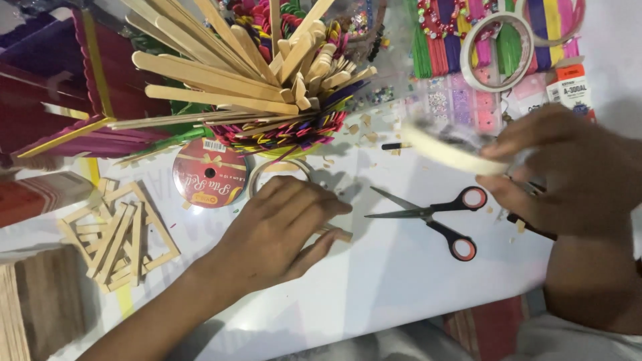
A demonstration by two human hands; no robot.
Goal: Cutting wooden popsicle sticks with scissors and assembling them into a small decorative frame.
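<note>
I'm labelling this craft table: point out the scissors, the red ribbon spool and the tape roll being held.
scissors (428,215): head view, at the blades' pivot.
red ribbon spool (208,172): head view, spool's flat face.
tape roll (445,150): head view, blurred outer band.

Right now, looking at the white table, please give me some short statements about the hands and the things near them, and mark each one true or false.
1. The right hand holds a roll of pale tape above the table. True.
2. The scissors lie closed inside the left hand. False: they lie open on the white table, between the two hands, and no hand touches them.
3. The left hand rests palm down on the table, with a small wooden stick piece at its fingertips. True.
4. The red ribbon spool stands on top of the scissors. False: it lies flat, to the left of the left hand.
5. A bundle of plain wooden sticks stands behind the left hand. True.
</note>
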